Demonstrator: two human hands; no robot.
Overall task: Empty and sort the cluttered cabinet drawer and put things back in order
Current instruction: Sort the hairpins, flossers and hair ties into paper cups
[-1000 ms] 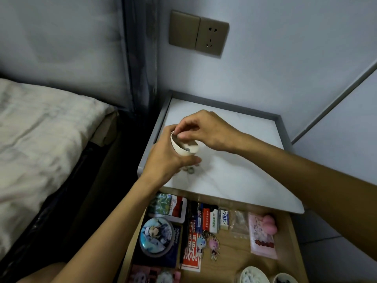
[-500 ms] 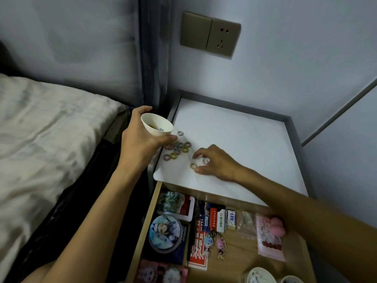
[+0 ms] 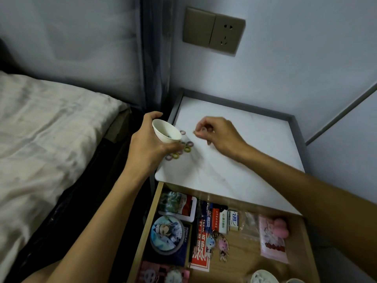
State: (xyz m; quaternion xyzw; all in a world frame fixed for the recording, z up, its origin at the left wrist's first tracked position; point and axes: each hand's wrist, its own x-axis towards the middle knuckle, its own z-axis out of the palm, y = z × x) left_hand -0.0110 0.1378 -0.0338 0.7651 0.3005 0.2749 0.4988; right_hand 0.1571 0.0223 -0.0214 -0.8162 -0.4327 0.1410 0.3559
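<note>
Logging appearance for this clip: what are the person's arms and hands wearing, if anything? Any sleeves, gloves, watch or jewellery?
Nothing is worn that shows. The left hand and right hand are bare, with no gloves. The left forearm and right forearm are bare to the frame edge, with no sleeve, watch or bracelet. No finger rings can be made out, though the right hand is slightly blurred.

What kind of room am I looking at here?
Most likely a bedroom: a bed with rumpled bedding lies left of a white-topped nightstand, its open drawer full of small keepsakes.
</note>
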